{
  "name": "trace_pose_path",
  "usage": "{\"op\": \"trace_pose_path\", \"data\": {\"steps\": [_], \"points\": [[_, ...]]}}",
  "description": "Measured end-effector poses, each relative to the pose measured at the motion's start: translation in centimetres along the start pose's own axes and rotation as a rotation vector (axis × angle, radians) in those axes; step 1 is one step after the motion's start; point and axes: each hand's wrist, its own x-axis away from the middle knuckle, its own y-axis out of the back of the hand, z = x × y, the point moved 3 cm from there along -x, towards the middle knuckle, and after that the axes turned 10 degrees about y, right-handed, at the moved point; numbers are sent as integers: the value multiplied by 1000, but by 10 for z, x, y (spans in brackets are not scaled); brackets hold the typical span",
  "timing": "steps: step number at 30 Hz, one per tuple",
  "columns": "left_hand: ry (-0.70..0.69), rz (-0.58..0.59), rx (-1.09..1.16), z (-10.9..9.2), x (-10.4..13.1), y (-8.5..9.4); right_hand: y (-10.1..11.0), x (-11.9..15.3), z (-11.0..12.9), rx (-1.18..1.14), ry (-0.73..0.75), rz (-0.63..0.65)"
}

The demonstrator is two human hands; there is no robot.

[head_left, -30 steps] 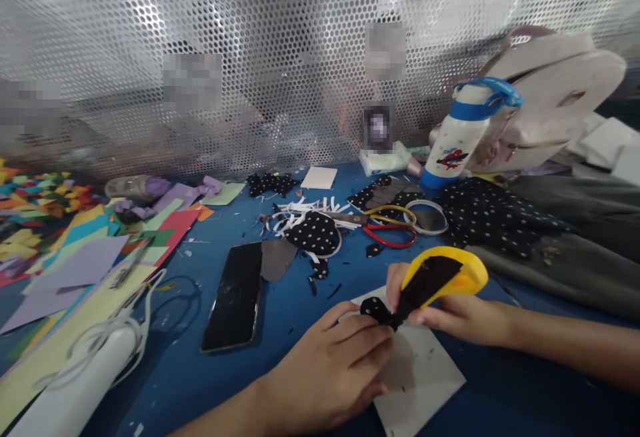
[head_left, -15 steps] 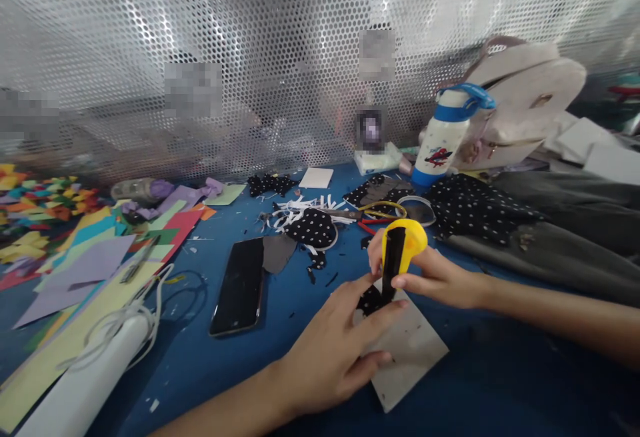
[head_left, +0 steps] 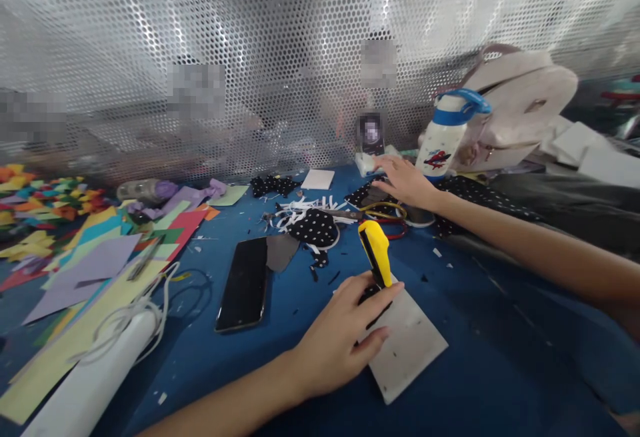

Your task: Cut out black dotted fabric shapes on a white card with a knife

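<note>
My left hand (head_left: 337, 340) lies over the left part of a pale square board (head_left: 407, 344). Its fingers hold a yellow and black tool (head_left: 377, 250) upright near the fingertips, with dark dotted fabric partly hidden beneath them. My right hand (head_left: 407, 182) is stretched out at the back, fingers apart, beside a small white packet (head_left: 367, 164) and above dark fabric scraps. Whether its fingertips touch the packet is unclear.
A black phone (head_left: 243, 284), dotted fabric (head_left: 313, 227) and scissors (head_left: 383, 210) lie around the middle. Coloured papers (head_left: 103, 260) and a white power strip (head_left: 95, 374) are left. A bottle (head_left: 444, 137) and pale backpack (head_left: 525, 100) stand back right.
My right hand has let go of the yellow and black tool and moved away to the back, opening its fingers. The tool now leans left beside my left hand, which stays on the board.
</note>
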Motion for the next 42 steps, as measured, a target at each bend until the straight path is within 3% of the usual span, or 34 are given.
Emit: {"op": "trace_pose_path", "data": {"steps": [5, 12, 20, 32, 42], "points": [[-8, -9, 0, 1, 0, -2, -34, -11, -46, 115, -164, 66], [-10, -6, -4, 1, 0, -2, -50, -19, -66, 183, -237, 77], [-5, 5, -13, 0, 0, -1, -52, -20, -66, 168, -237, 70], [-30, -12, -33, 0, 0, -2, -33, -15, -57, 126, -233, 45], [-31, -9, -39, 0, 0, -1, -43, -20, -58, 179, -269, 15]]}}
